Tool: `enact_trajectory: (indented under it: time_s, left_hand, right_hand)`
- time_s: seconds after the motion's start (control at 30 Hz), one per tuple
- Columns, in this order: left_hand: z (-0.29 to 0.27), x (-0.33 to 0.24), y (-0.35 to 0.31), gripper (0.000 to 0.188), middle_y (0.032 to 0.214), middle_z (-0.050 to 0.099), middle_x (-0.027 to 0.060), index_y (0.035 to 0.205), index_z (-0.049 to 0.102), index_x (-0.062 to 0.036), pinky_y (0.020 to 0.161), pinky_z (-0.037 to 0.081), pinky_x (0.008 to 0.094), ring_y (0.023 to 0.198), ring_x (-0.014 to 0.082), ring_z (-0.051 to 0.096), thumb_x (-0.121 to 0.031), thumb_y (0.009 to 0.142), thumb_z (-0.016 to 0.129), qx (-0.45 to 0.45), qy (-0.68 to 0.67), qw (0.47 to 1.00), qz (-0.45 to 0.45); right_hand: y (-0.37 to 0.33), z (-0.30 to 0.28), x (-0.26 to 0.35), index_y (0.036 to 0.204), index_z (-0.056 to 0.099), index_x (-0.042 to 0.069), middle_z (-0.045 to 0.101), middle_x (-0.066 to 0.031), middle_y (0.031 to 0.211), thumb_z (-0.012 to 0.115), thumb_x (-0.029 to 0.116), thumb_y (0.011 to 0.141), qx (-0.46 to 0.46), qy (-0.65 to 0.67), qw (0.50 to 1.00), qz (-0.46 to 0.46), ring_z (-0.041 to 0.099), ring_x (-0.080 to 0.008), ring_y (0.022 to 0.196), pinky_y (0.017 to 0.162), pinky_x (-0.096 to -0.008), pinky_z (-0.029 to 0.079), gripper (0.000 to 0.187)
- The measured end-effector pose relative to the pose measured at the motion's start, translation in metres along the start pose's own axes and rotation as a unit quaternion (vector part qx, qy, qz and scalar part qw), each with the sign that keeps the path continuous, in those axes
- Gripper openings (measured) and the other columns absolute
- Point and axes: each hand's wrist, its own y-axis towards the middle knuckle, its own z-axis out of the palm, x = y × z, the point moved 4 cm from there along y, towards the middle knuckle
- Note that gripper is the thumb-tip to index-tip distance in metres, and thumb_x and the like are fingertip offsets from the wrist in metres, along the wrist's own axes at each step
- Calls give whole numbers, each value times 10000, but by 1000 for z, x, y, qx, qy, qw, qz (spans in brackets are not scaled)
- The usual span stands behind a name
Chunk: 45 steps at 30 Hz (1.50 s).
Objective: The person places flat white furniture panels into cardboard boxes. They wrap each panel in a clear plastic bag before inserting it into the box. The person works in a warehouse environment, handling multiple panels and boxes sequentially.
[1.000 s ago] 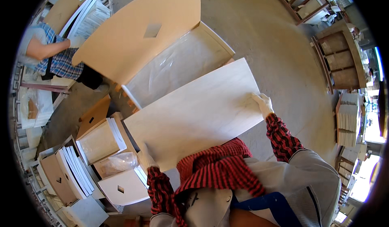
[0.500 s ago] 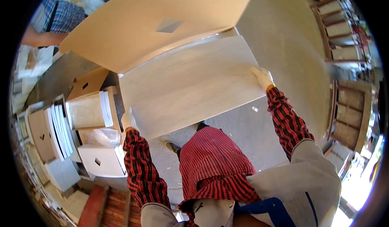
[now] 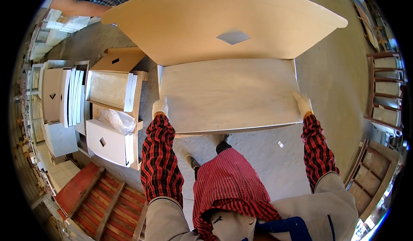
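Both my hands wear pale gloves and grip a large flat grey-beige slab (image 3: 228, 97) with a faint stone-like streak. My left hand (image 3: 160, 107) is closed on its left edge near the front corner. At the right edge, my right hand (image 3: 303, 104) is closed in the same way, thumb on top. The slab lies level across a cardboard box, whose tall brown lid (image 3: 275, 21) stands raised behind it with a diamond-shaped hole. White box sides show beside the slab's far corners. How deep the slab sits is hidden.
Another person's arm (image 3: 81, 8) reaches to the lid's left end. On the left, a wooden pallet holds an open carton (image 3: 114, 88) and a white box (image 3: 107, 142). A red slatted pallet (image 3: 107, 202) lies lower left. Wooden racks (image 3: 385, 88) stand at the right.
The slab has gone from tilted to nearly level and lined up with the box. My hands moved with it, still gripping. The view has shifted, and the lid now shows whole.
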Motion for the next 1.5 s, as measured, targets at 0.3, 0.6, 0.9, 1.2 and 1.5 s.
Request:
enact_trajectory:
  time_s: [0.3,0.6,0.9,1.2,1.5]
  left_hand:
    - [-55,27,9,880,1265,600,260,1281,517,55,999,442,451,1165,376,592,-538,679,764,-57,8,992,-111]
    - [-85,-98,-156,761,1316,561,239,1371,472,-30,1025,423,454,1231,395,533,-428,779,737,-177,77,955,227]
    - [-217,37,-314,601,1264,609,202,1301,533,15,1018,416,395,1202,345,561,-388,877,671,-218,-7,957,190]
    - [-97,471,-447,548,1100,685,182,1268,578,-77,820,520,446,981,331,665,-471,889,623,114,-10,974,-197]
    - [-112,667,-589,294,965,651,153,1031,577,-26,645,522,434,788,316,652,-265,860,595,-83,-573,718,-385]
  right_hand:
    - [-82,7,13,1393,452,-3,520,-129,1366,408,573,971,61,351,933,48,497,-267,1224,1027,-394,405,715]
    - [-154,146,-16,1370,485,76,488,-108,1406,623,445,928,115,640,717,251,458,-308,1298,1107,-497,367,591]
    - [-170,109,-1,1297,513,-1,631,-132,1156,546,242,999,239,81,968,-4,603,-243,1081,868,-335,517,385]
    - [-293,174,3,1208,569,-24,658,-133,1055,532,243,999,377,47,925,23,658,-223,898,727,-289,552,341]
    - [-459,325,-114,839,426,124,450,-35,761,453,231,954,691,49,616,374,470,-229,704,601,-348,376,159]
